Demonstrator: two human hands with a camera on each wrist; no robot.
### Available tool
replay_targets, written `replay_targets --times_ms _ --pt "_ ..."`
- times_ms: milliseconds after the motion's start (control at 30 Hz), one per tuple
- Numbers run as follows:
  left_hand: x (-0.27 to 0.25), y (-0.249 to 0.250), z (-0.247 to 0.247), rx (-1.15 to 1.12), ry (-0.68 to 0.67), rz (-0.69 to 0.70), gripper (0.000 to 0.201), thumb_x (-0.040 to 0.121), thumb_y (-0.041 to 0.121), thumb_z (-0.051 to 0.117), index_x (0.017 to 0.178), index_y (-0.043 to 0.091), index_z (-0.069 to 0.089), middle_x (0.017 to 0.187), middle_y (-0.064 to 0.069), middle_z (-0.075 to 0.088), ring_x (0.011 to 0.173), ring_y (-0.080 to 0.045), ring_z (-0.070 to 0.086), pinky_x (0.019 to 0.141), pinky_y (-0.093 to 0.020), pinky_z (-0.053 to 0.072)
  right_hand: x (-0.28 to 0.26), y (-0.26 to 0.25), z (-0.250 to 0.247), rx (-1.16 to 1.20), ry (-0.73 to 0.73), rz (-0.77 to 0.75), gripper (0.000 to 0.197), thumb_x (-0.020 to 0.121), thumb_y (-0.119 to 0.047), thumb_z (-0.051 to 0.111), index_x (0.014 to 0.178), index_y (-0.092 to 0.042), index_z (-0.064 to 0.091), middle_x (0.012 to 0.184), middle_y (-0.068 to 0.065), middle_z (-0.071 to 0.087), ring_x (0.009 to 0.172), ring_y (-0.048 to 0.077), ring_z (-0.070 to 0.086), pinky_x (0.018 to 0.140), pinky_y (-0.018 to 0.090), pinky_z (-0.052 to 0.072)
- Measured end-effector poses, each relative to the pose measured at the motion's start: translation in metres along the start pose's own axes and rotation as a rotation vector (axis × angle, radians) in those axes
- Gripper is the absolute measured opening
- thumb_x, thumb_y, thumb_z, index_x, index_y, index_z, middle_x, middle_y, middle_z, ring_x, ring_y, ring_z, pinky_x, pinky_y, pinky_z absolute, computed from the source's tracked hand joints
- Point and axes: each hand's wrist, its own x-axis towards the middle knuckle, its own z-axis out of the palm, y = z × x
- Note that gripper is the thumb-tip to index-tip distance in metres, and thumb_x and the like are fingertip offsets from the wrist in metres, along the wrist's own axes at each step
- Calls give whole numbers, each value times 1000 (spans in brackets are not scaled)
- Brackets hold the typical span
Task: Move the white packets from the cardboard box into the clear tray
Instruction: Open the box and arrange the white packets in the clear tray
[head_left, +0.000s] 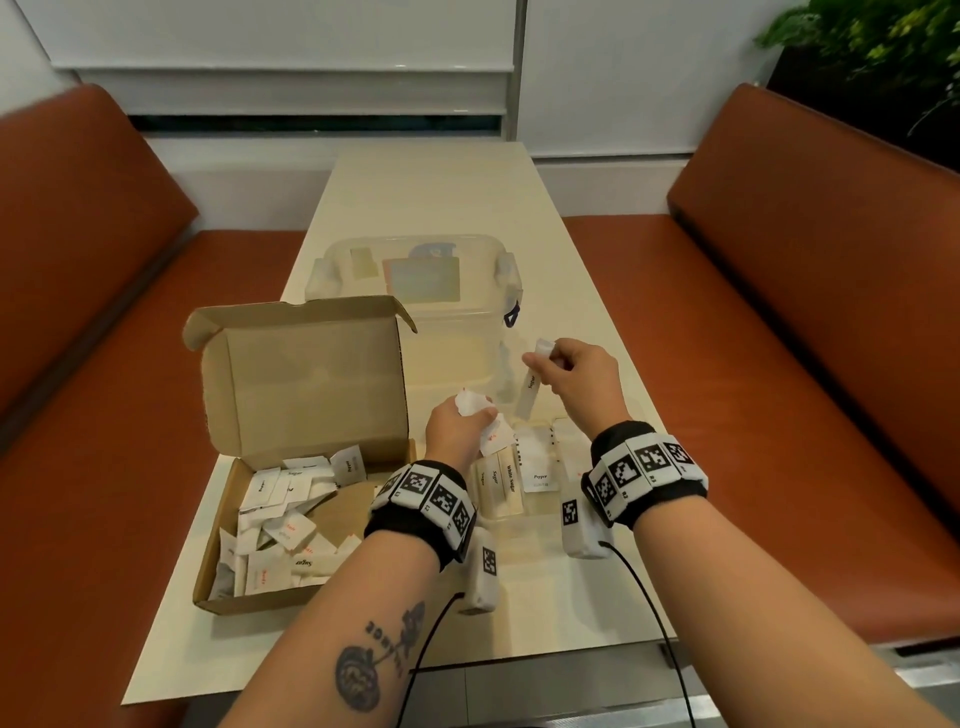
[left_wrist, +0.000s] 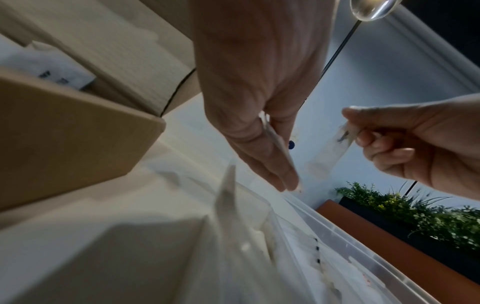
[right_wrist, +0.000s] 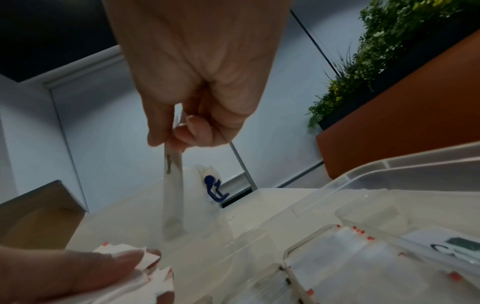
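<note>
Box lid (head_left: 306, 374) upright — tray (head_left: 558, 457) open

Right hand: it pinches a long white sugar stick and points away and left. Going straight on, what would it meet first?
Probably the large clear plastic lidded tub just beyond the right hand and its long white sugar stick; depth is unclear.

Warm, even indoor light overhead; soft, dim wrist views

From the head view the table (head_left: 426, 197) beyond the hands is evenly lit with faint shadows, and the benches bow at the edges. A round ceiling lamp (left_wrist: 374, 9) glares above the left hand (left_wrist: 254, 82). Both wrist views are dim and bluish; what lies closest below the hands is blurred, and straight lines slant.
</note>
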Motion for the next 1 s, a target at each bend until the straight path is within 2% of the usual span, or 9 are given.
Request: replay_targets --times_ms 133,300,400,467,567,700,800,933,1000 --pt "-2 1 0 -37 -63 -4 22 89 8 62 110 12 64 110 -15 65 102 -31 63 90 -44 53 -1 -1 4 -20 21 -9 41 85 -28 68 70 7 55 62 9 48 56 14 37 54 22 32" --pt "-8 6 2 -57 -236 10 21 91 13 61 111 18 65 103 -10 66 90 -24 63 80 -38 54 1 4 6 64 41 28 38 89 -29 63 76 7 58 66 9 52 62 18 44 60 27 38" --pt "-10 7 3 -91 -287 3 18 91 14 62 109 14 63 98 -10 66 85 -22 65 73 -34 56 0 5 6 100 44 24 33 88 -28 64 68 -2 57 61 5 53 55 15 47 58 25 42" --pt "-9 6 5 -60 -296 12 23 90 14 63 112 10 61 99 -12 66 85 -25 65 75 -37 54 0 3 7 171 16 32 31 87 -25 66 64 -7 55 56 2 57 48 11 51 57 23 47" --pt "-8 4 5 -21 -294 29 18 89 12 64 107 10 62 97 -15 66 86 -29 63 83 -45 51 1 0 8 224 -29 28 29 86 -22 68 71 0 57 57 3 57 46 8 52 53 19 48" --pt "-5 5 4 -2 -267 42 20 88 14 65 108 11 63 90 -8 68 83 -27 64 81 -43 52 3 3 7 183 -139 72 17 81 -16 72 85 -1 66 69 4 63 56 7 54 53 16 46" --pt "-3 5 3 12 -229 63 18 88 16 66 106 13 64 89 -7 68 84 -26 65 80 -42 52 2 6 4 108 -239 97 9 77 -11 76 77 -11 67 62 -4 62 57 7 55 54 15 47" --pt "-2 5 4 48 -218 80 13 87 16 66 100 16 64 89 -9 67 84 -28 64 79 -42 52 1 7 3 88 -255 99 9 76 -9 76 80 -9 68 65 0 63 57 8 54 55 15 46" --pt "-1 4 4 69 -215 83 11 88 17 66 99 17 64 87 -7 67 82 -27 64 76 -40 52 1 5 4 122 -213 95 12 78 -14 75 81 -5 69 64 -2 62 56 5 55 54 15 46"
